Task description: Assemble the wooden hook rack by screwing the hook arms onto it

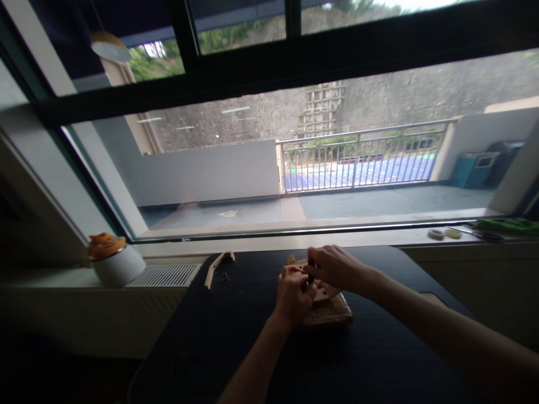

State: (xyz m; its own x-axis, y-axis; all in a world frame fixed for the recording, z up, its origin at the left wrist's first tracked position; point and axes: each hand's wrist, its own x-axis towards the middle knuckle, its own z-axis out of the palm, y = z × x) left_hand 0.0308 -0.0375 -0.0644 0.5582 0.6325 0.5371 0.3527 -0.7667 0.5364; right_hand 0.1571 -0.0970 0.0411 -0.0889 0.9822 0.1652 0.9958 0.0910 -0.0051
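Note:
My right hand (334,267) is closed round a short, dark upright tool (311,271), mostly hidden by the fingers, so its exact kind does not show. Just beside it, my left hand (293,294) is closed at the near left edge of a light wooden piece with holes (323,294). Its fingertips meet the lower part of the dark tool. Beneath lies a thicker, rough-edged wooden block (332,313), resting on the dark table (248,336). What the tool's tip touches is hidden.
Left on the table lie a curved wooden piece (215,270) and several tiny dark bits (224,278). Tape rolls (436,234) and green-handled tools (505,226) sit on the windowsill. A white pot (115,265) with something orange stands beside the radiator grille (164,275). The window rises behind.

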